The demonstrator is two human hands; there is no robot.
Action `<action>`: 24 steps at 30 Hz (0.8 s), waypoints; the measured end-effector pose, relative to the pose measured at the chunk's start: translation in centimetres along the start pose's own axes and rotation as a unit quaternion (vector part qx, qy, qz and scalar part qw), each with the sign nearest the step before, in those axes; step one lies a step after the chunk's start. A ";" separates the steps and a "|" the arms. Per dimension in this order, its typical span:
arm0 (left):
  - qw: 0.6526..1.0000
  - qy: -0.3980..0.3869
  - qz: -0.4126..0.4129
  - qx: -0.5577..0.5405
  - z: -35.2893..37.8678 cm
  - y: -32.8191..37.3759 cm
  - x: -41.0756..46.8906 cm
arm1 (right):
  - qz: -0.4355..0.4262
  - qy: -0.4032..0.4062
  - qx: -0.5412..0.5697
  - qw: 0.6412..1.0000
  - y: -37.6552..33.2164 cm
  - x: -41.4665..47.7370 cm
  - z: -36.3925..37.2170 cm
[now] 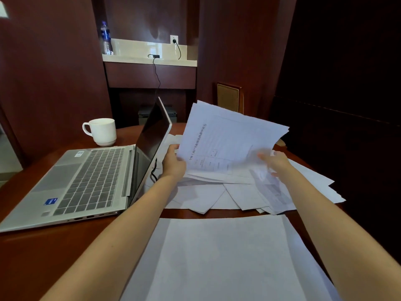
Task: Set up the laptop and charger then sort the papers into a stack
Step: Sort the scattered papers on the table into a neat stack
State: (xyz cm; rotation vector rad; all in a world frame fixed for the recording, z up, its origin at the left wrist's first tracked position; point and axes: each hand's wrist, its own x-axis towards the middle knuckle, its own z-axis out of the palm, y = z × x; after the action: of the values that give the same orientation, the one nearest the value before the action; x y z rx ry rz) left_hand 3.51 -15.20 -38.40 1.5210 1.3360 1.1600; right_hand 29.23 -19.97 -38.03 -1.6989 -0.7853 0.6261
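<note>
Laptop [86, 181] stands open left of the left grip [173, 164], cable [154, 170] beside it: setup looks done. Left grip pinches a raised sheaf [227, 146]. Right grip [275, 161], blurred, meets its right edge, hold unclear. Sheets [217, 196] beneath remain unsorted.

Both hands [173, 162] grip raised sheets [230, 144]; laptop [86, 181] open alongside.

Silver laptop [86, 181] open, charger cable [156, 72] plugged in; loose papers [206, 196] scattered, sheaf [227, 144] raised.
</note>
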 end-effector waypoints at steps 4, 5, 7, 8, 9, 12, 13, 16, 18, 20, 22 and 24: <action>0.999 -0.018 -0.002 -0.026 -0.3 0.6 -0.2 | -0.029 0.067 0.082 0.994 -0.9 -0.8 -2.0; 0.999 -0.030 0.003 -0.024 -0.4 0.7 -0.3 | -0.038 0.067 0.095 0.992 -1.1 -0.9 -2.4; 0.998 -0.052 0.014 -0.025 -0.4 0.9 -0.7 | -0.057 0.058 0.118 0.990 -1.2 -1.1 -3.2; 0.998 -0.057 0.016 -0.031 -0.4 1.0 -0.9 | -0.069 0.054 0.120 0.989 -1.3 -1.4 -3.4; 0.997 -0.057 0.016 -0.043 -0.3 1.4 -1.2 | -0.082 0.052 0.114 0.989 -1.4 -1.5 -3.6; 0.998 -0.035 0.018 -0.052 0.0 2.4 -1.7 | -0.104 0.057 0.118 0.986 -1.8 -2.2 -3.8; 0.998 -0.024 0.029 -0.052 0.1 2.6 -1.6 | -0.107 0.056 0.120 0.985 -1.9 -2.3 -3.8; 0.996 -0.007 0.048 -0.070 0.4 3.2 -1.1 | -0.113 0.058 0.125 0.984 -2.1 -2.8 -3.9; 0.995 0.002 0.045 -0.093 0.4 3.5 -0.9 | -0.121 0.052 0.123 0.984 -2.2 -3.1 -4.0; 0.993 0.013 0.052 -0.106 0.4 3.8 -1.1 | -0.132 0.050 0.115 0.983 -2.3 -3.4 -4.3; 0.992 0.020 0.050 -0.116 0.4 3.9 -1.2 | -0.143 0.059 0.103 0.983 -2.3 -3.7 -4.6; 0.992 0.019 0.045 -0.117 0.4 3.8 -1.2 | -0.146 0.051 0.112 0.982 -2.2 -4.0 -4.9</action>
State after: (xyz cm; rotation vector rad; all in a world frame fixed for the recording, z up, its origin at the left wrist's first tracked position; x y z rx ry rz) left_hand 4.90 -16.87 -35.01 1.4054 1.1212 1.3582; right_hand 29.89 -25.67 -34.63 -1.3672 -0.8393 0.4037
